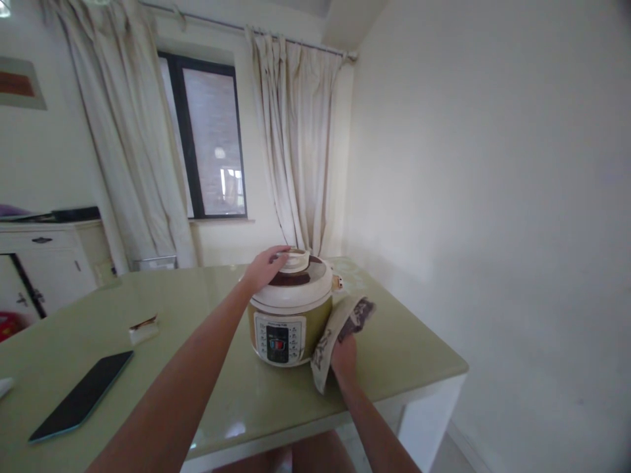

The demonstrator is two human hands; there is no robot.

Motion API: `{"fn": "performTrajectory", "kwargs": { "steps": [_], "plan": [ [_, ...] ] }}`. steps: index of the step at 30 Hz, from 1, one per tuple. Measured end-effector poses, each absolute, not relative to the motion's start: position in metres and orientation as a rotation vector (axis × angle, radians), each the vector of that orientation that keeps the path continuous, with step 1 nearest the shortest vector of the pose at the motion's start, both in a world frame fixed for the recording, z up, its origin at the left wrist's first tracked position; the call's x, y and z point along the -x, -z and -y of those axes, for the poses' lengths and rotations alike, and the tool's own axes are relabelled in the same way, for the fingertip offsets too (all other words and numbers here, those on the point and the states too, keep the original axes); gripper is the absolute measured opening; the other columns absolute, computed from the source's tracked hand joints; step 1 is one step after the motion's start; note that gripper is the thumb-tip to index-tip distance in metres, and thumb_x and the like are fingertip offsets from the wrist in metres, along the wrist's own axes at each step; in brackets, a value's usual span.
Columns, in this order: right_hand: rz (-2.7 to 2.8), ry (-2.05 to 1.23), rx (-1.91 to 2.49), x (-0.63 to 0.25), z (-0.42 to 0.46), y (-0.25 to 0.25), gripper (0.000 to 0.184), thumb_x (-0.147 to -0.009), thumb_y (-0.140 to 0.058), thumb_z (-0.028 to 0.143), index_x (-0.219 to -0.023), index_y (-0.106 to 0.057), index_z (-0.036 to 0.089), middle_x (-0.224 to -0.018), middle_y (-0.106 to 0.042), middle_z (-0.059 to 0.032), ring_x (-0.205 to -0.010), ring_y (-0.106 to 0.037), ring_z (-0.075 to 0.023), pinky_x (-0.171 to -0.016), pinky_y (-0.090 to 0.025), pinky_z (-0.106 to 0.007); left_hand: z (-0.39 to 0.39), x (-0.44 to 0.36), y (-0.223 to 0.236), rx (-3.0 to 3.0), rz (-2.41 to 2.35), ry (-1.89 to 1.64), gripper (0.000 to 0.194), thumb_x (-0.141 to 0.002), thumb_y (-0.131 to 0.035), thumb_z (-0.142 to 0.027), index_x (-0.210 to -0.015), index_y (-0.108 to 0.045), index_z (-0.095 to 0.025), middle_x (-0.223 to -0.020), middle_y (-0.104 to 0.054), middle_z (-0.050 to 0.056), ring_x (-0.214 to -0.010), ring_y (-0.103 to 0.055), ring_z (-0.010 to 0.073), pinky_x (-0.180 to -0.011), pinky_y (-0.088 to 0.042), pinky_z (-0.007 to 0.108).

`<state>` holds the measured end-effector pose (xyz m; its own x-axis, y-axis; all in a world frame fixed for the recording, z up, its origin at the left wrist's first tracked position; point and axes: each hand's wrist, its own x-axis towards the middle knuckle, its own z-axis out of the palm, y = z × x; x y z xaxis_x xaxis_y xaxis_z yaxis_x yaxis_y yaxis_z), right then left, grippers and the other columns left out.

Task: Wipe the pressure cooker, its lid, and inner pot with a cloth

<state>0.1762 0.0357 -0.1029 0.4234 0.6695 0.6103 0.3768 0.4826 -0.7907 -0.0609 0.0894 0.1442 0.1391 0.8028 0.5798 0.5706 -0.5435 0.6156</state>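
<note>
An electric pressure cooker (318,322) with a white lid and a front control panel stands upright on the pale green table (394,355). My left hand (266,268) is on top of the lid, its fingers and thumb at the lid handle (296,261). Against the cooker's right side hangs a patterned light cloth (328,348) with dark print. My right hand (345,358) is closed on this cloth; its fingers are partly hidden by the folds.
A dark tablet-like slab (83,394) lies on the table at the left, with a small packet (143,328) behind it. A white wall (468,197) runs along the right. Curtains (300,131) and a window (217,138) are behind the table.
</note>
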Motion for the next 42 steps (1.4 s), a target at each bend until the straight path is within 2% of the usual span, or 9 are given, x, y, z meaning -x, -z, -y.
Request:
{"fn": "performTrajectory", "kwargs": {
  "steps": [3,6,11,16,21,27,32,38,42],
  "plan": [
    [1.158,-0.005,1.132,-0.136,-0.004,0.116,0.043,-0.084,-0.058,0.035,-0.124,-0.066,0.024,-0.112,-0.071,-0.0148,-0.110,-0.066,-0.0371,-0.092,-0.055,-0.053,-0.092,0.062,-0.142,-2.160,-1.322,-1.372,0.055,-0.094,-0.055,-0.059,-0.130,-0.074,-0.022,-0.128,-0.077,0.008,-0.111,-0.072,0.0273,-0.106,-0.052,0.041],
    [1.353,0.085,1.139,-0.088,0.029,0.115,0.077,-0.082,-0.063,0.035,-0.155,-0.045,0.019,-0.148,-0.051,-0.0255,-0.136,-0.049,-0.0480,-0.109,-0.042,-0.070,-0.093,0.062,-0.141,-2.173,-1.309,-1.371,0.056,-0.095,-0.054,-0.060,-0.131,-0.074,-0.023,-0.129,-0.076,0.007,-0.114,-0.071,0.0268,-0.108,-0.051,0.039],
    [1.588,0.289,0.996,-0.070,0.038,0.067,0.092,-0.071,-0.072,0.022,-0.159,-0.043,0.019,-0.155,-0.042,-0.0262,-0.143,-0.039,-0.0522,-0.114,-0.033,-0.071,-0.095,0.062,-0.142,-2.184,-1.287,-1.367,0.056,-0.096,-0.055,-0.062,-0.131,-0.074,-0.022,-0.131,-0.076,0.006,-0.118,-0.070,0.0268,-0.111,-0.049,0.039],
    [1.950,0.472,0.847,-0.063,0.023,0.015,0.060,-0.092,-0.064,0.023,-0.151,-0.055,0.021,-0.155,-0.054,-0.0164,-0.149,-0.041,-0.0341,-0.122,-0.035,-0.054,-0.099,0.062,-0.140,-2.170,-1.271,-1.365,0.060,-0.095,-0.053,-0.065,-0.130,-0.075,-0.021,-0.127,-0.077,0.008,-0.117,-0.070,0.0275,-0.110,-0.050,0.039],
    [2.285,0.669,0.715,-0.032,0.025,0.037,0.022,-0.104,-0.058,0.025,-0.117,-0.071,0.014,-0.135,-0.069,-0.0130,-0.134,-0.055,-0.0253,-0.118,-0.043,-0.041,-0.098,0.064,-0.140,-2.189,-1.278,-1.370,0.060,-0.096,-0.053,-0.063,-0.132,-0.074,-0.020,-0.136,-0.074,0.008,-0.126,-0.066,0.0279,-0.119,-0.042,0.041],
    [2.196,0.610,0.520,-0.093,0.030,0.067,0.021,-0.105,-0.056,0.028,-0.120,-0.071,0.025,-0.136,-0.069,-0.0042,-0.135,-0.053,-0.0201,-0.117,-0.043,-0.037,-0.096,0.063,-0.142,-2.181,-1.249,-1.358,0.058,-0.097,-0.053,-0.062,-0.131,-0.074,-0.021,-0.136,-0.073,0.008,-0.127,-0.065,0.0278,-0.119,-0.043,0.040],
    [1.807,0.481,0.676,-0.147,0.020,0.046,0.042,-0.095,-0.060,0.036,-0.135,-0.066,0.026,-0.136,-0.061,-0.0133,-0.129,-0.054,-0.0309,-0.108,-0.047,-0.049,-0.096,0.061,-0.141,-2.181,-1.287,-1.367,0.058,-0.097,-0.051,-0.060,-0.131,-0.074,-0.020,-0.135,-0.074,0.008,-0.125,-0.067,0.0282,-0.117,-0.044,0.041],
    [1.844,0.515,0.808,-0.093,0.022,0.020,0.050,-0.092,-0.063,0.039,-0.139,-0.065,0.024,-0.147,-0.056,-0.0142,-0.139,-0.045,-0.0352,-0.115,-0.039,-0.053,-0.097,0.061,-0.141,-2.210,-1.308,-1.359,0.058,-0.096,-0.049,-0.059,-0.131,-0.073,-0.020,-0.132,-0.075,0.008,-0.122,-0.068,0.0284,-0.113,-0.047,0.041],
    [2.185,0.613,0.766,-0.042,0.026,0.023,0.033,-0.098,-0.061,0.027,-0.128,-0.069,0.016,-0.145,-0.062,-0.0138,-0.141,-0.045,-0.0284,-0.118,-0.038,-0.044,-0.095,0.061,-0.141,-2.221,-1.303,-1.350,0.058,-0.096,-0.049,-0.059,-0.132,-0.072,-0.020,-0.133,-0.074,0.008,-0.122,-0.068,0.0284,-0.114,-0.047,0.041]
  ]
}}
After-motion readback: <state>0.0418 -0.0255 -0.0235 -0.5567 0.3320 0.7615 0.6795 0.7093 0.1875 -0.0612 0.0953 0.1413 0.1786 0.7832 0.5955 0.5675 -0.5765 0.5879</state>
